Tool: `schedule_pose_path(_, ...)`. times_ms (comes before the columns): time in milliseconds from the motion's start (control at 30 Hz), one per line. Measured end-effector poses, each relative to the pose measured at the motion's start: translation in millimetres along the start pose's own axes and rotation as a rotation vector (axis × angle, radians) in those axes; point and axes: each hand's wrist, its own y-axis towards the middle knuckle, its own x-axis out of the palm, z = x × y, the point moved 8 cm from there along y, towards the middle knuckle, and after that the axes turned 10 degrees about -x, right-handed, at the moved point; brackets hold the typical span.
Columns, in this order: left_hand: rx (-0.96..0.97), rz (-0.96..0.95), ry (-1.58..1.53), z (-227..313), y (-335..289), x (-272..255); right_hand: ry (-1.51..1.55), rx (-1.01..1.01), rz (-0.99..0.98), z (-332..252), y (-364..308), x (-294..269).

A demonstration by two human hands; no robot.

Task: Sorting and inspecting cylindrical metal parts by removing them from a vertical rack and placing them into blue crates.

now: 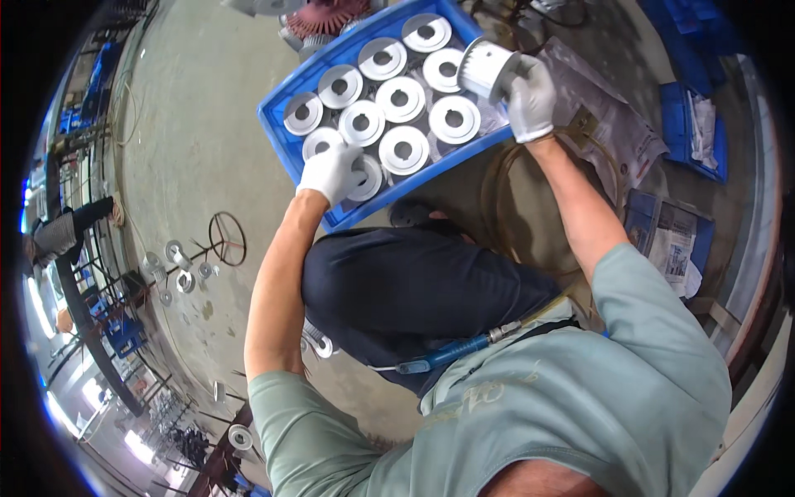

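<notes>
Rows of silver timing pulleys (400, 98), each a flanged metal wheel with a notched bore, stand in a blue plastic crate (267, 124). My right hand (530, 98), in a white glove, is shut on another timing pulley (484, 68), held tilted above the crate's right end with its toothed side showing. My left hand (328, 172), also gloved in white, is at the near left corner of the crate. Its fingers curl over the edge of a pulley (366, 180) there and hide part of it. The left fingertips' undersides are hidden.
A blue air blow gun (447, 354) lies across my lap. Coiled hose (497, 207) and plastic sheeting (592, 108) lie right of the crate, near blue bins (704, 137). A reddish machine part (327, 15) is beyond it. Loose pulleys (178, 257) and a rod stand with a round base (226, 238) are left.
</notes>
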Motion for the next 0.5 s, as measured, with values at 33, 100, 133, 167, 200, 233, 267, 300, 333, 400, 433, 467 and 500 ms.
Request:
schedule_pose_path(33,0.016,0.015,0.002,4,-3,-7,-0.009,-0.017,0.012,-2,-1,1)
schedule_pose_path(100,-0.153,-0.114,-0.186,-5,-11,-11,0.078,0.126,0.039,6,-3,4)
schedule_pose_path(133,-0.257,-0.105,-0.346,-11,-17,-19,0.07,0.11,0.049,3,0,-1)
schedule_pose_path(167,-0.36,-0.099,-0.507,-17,-25,-27,0.155,0.209,0.06,10,1,-4)
schedule_pose_path(200,-0.343,-0.092,-0.505,-11,-34,-40,0.242,0.31,0.074,16,1,-7)
schedule_pose_path(233,-0.399,0.007,-0.671,-12,-44,-58,0.331,0.407,0.083,21,2,-9)
schedule_pose_path(267,-0.452,0.104,-0.838,-13,-51,-72,0.421,0.506,0.093,26,1,-10)
schedule_pose_path(300,-0.45,0.113,-0.839,-13,-57,-76,0.474,0.535,0.087,25,-4,-9)
schedule_pose_path(333,-0.413,0.162,-0.798,-11,-62,-83,0.527,0.565,0.082,23,-11,-13)
schedule_pose_path(400,-0.361,0.265,-0.721,-8,-75,-95,0.607,0.632,-0.033,4,-30,-22)
schedule_pose_path(433,-0.338,0.314,-0.681,-5,-81,-101,0.678,0.704,-0.138,-8,-45,-19)
schedule_pose_path(467,-0.403,0.233,-0.649,1,-80,-103,0.509,0.548,-0.248,-27,-49,-26)
schedule_pose_path(500,-0.464,0.15,-0.617,10,-78,-103,0.338,0.388,-0.35,-48,-54,-32)
